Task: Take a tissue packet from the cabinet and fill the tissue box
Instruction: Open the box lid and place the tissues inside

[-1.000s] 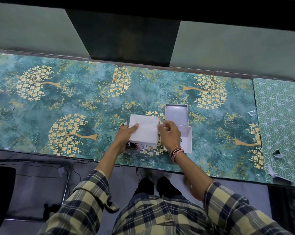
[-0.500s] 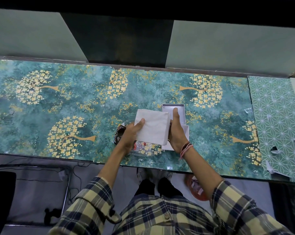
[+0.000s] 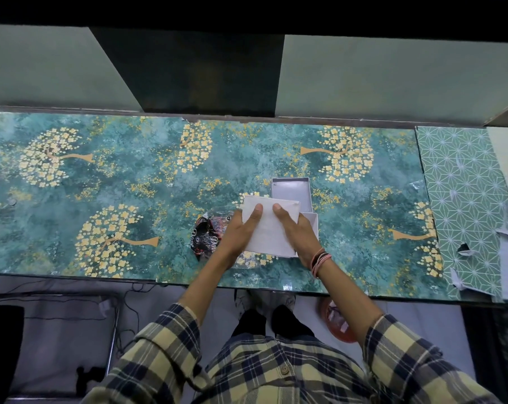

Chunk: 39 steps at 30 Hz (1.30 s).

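A person in a plaid shirt (image 3: 276, 374) stood at a counter (image 3: 101, 176) covered in a teal print of golden trees, both hands gripping a white stack of tissues (image 3: 268, 228) from above. The left hand (image 3: 238, 237) clasped the stack's left edge, thumb laid flat across the top and fingers curled out of sight beneath. The right hand (image 3: 300, 234) held the right edge in the same way, its thumb also on top; cords (image 3: 319, 260) circled that wrist. The stack sat tilted, its right part overlapping the open white tissue box (image 3: 312, 221), though whether it had touched the box's rim could not be made out. The box's lid (image 3: 290, 191) lay flat on the counter just behind it, inner face up. The crumpled clear packet (image 3: 207, 233), printed in black and red, lay on the counter beneath and to the left of the left hand. Behind the counter stood pale green cabinet panels (image 3: 392, 77) flanking a dark opening. Green patterned sheets (image 3: 462, 205) covered the counter's right end.
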{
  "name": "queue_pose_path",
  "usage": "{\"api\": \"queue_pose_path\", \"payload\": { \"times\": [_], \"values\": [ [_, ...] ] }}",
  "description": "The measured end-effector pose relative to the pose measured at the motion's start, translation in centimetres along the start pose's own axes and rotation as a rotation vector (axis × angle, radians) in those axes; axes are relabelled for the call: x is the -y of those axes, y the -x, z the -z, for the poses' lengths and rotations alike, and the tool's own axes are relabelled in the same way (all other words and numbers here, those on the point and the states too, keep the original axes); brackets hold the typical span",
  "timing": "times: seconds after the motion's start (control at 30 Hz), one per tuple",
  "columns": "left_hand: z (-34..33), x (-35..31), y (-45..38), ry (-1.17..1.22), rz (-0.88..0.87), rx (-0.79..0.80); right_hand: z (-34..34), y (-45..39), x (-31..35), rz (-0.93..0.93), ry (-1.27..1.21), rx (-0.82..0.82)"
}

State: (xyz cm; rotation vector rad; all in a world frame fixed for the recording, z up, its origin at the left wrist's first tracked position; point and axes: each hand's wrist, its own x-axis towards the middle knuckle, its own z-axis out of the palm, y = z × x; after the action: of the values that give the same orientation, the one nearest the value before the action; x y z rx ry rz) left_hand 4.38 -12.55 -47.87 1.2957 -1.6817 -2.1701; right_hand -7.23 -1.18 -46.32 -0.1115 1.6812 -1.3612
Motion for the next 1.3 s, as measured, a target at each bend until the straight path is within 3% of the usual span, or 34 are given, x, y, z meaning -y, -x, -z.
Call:
{"api": "queue_pose_path", "payload": {
  "times": [0.23,0.4,0.83,1.07,1.17,1.3],
  "values": [
    [-2.5,1.0,0.5,0.022,-0.004,-0.098,0.9,0.4,-0.5,0.028,0.031,-0.133],
    [-2.4,0.2,-0.1,0.006,0.018,-0.039,1.6,0.5,-0.7,0.059,0.092,-0.114],
    [-4.8,1.1,-0.3,-0.123,0.038,-0.153,3.5,0.0,-2.0,-0.015,0.061,-0.1],
    [-4.3,1.4,-0.4,-0.065,0.068,-0.01,5.8,-0.2,-2.1,-0.004,0.054,-0.169],
    [-3.6,1.4,-0.3,-0.076,0.067,0.113,7.0,-0.4,-2.0,0.006,0.119,-0.11],
    [-3.6,1.6,-0.2,-0.09,0.086,0.134,8.2,-0.9,-2.2,-0.02,0.154,0.034]
  ]
}}
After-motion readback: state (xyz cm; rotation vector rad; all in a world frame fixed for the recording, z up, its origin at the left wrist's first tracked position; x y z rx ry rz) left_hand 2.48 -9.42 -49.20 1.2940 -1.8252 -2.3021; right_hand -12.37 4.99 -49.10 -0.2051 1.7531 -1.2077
